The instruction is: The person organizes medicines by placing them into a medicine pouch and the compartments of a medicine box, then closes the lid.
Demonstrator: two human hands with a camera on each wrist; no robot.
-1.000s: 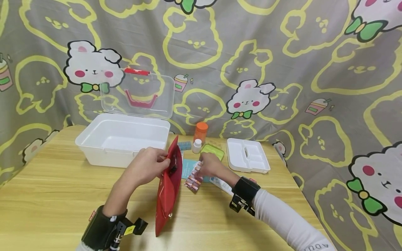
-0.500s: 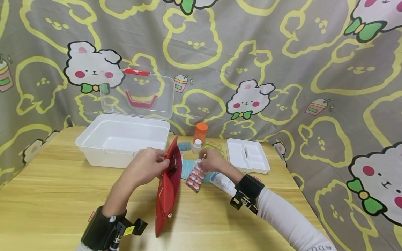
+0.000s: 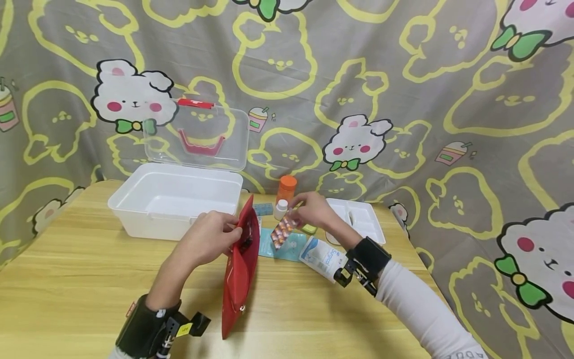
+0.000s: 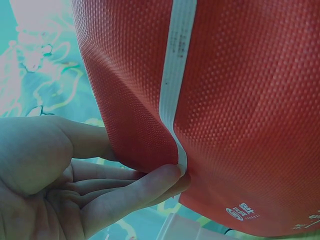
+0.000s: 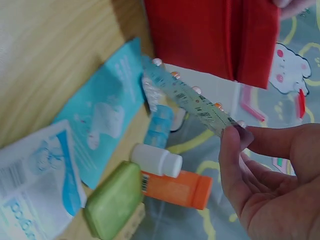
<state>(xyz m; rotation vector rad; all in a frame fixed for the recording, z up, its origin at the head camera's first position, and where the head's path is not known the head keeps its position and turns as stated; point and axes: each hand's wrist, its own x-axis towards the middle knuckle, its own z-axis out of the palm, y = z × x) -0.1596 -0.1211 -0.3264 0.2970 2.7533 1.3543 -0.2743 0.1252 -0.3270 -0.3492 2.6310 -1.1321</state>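
My left hand [image 3: 213,234] pinches the upper edge of a red zip pouch [image 3: 239,279], which stands upright on the table with its mouth parted. Something dark shows inside it. In the left wrist view, thumb and fingers grip the pouch's red woven side [image 4: 240,100] beside a white strip. My right hand [image 3: 312,209] pinches one end of a blister pack of orange-and-white capsules [image 3: 283,232], tilted above the table to the right of the pouch. The right wrist view shows the foil back of the blister pack [image 5: 195,102] between thumb and fingers, apart from the pouch.
A white box [image 3: 157,219] with its clear lid raised stands back left. Near my right hand are a teal packet [image 3: 291,247], a white-and-blue packet [image 3: 320,257], an orange bottle [image 3: 287,187], a small white bottle [image 3: 281,209], a green case [image 5: 115,200] and a white divided tray [image 3: 367,224].
My right hand has lifted the blister pack off the table and moved up and to the right with it. My left hand and the red pouch have stayed still.
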